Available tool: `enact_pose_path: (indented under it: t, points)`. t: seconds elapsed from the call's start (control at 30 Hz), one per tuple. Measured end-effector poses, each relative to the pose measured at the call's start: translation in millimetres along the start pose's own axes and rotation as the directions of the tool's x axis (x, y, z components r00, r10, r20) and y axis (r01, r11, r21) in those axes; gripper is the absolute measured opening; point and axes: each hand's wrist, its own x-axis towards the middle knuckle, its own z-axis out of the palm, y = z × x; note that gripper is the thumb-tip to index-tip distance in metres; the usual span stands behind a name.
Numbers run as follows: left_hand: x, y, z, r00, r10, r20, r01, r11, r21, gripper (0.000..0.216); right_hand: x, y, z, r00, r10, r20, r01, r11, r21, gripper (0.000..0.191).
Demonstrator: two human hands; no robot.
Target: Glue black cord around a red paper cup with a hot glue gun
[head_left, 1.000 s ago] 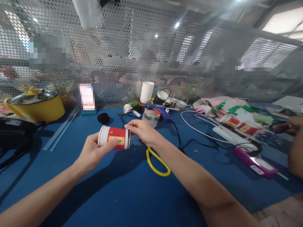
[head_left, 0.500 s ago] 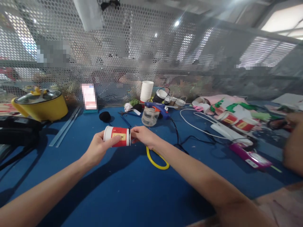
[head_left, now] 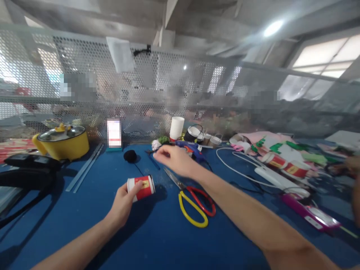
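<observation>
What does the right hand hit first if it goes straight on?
The right hand would likely meet the slim blue tool first, then the black ball; height is unclear, so it may pass above both.

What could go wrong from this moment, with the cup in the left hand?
The left hand grips the paper cup, so its wall might dent under too much pressure.
A dark strand runs from the black ball toward the cup; moving the cup might drag the ball.
The right hand is near the scissors and the blue glue gun; it might knock them, or get burned if the gun is hot, which I cannot tell.
</observation>
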Motion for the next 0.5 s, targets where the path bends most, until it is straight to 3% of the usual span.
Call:
enact_pose_path:
  t: [0.07,0.13,0.23,0.37,0.5]
  points:
    - [1.4,-3.9,-3.7,1.000,-0.003,-0.010,0.003,1.000,0.010,0.027,53.5,-10.8,-14.3,0.991,0.049,-0.125,-0.029,0.987,0.156,0.013]
    - [1.5,-7.1,-7.8,0.999,-0.025,-0.026,0.025,1.000,-0.001,0.028,110.0,-20.1,-27.8,0.965,0.088,-0.247,-0.044,0.983,0.175,0.009]
    - [0.7,-10.1,-13.0,1.000,-0.025,-0.012,0.025,0.999,-0.029,0.029,180.7,-28.1,-47.3,0.895,0.127,-0.428,-0.067,0.986,0.153,0.017]
    - [4.5,-15.2,-15.9,0.998,-0.007,-0.070,0.003,0.998,-0.057,0.035,236.9,-37.0,-72.6,0.814,0.088,-0.574,-0.051,0.995,0.080,0.029]
    - [14.8,-22.3,-16.5,0.996,0.009,-0.087,-0.019,0.994,-0.108,0.039,274.4,-61.4,-74.5,0.837,-0.043,-0.545,0.022,0.999,-0.044,0.040]
